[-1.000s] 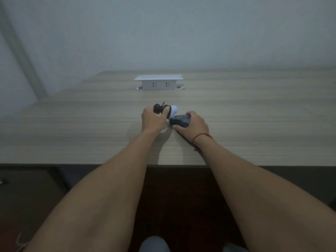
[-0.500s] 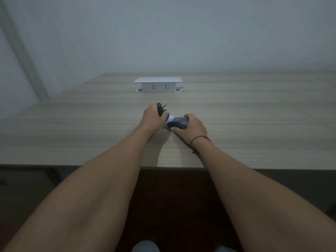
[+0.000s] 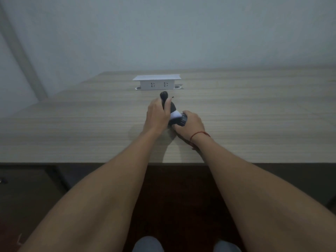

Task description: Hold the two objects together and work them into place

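black piece point(image 3: 164, 99) now higher in left hand point(image 3: 157, 115), socket box point(image 3: 156, 82) behind

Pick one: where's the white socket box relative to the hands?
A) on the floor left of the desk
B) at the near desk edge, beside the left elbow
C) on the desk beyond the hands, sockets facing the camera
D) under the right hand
C: the white socket box stands on the wooden desk past the left hand and right hand, with its two sockets facing the camera.
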Available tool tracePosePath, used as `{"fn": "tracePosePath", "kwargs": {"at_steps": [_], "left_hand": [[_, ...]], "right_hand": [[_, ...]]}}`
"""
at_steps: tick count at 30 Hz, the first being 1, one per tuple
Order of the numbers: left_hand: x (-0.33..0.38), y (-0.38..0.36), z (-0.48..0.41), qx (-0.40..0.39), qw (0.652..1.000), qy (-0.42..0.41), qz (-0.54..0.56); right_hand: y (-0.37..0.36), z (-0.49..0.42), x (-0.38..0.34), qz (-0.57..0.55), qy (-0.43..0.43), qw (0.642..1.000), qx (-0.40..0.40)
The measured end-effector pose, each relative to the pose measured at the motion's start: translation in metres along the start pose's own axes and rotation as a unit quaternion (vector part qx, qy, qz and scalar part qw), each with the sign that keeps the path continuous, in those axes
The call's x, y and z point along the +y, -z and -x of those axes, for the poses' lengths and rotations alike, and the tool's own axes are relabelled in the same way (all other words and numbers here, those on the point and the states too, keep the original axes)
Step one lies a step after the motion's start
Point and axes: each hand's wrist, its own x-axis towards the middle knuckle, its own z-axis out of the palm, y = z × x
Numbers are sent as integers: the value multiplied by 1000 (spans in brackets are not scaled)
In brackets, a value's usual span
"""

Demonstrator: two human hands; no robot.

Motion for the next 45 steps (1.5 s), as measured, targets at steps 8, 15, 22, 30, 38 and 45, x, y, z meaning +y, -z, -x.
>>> {"fn": "tracePosePath", "kwargs": {"at_steps": [8,15,22,30,38,45], "left_hand": [[-8,2,-2,52,998,16,31],[-21,2,3,43,997,39,-49],[-13,-11,11,32,999,25,13],[3,-14,15,60,995,23,82],[8,-6,10,33,995,-88,21],[6,-5,12,51,996,-75,-20]], "right_hand": [[6,4,0,-54,-11,998,-9],[8,8,-4,-58,-23,998,-17],[12,9,-3,-74,-28,997,-12],[12,12,-5,-103,-27,994,-14],[10,12,-4,-146,-49,988,3],[10,14,-3,-143,-55,988,9]]}}
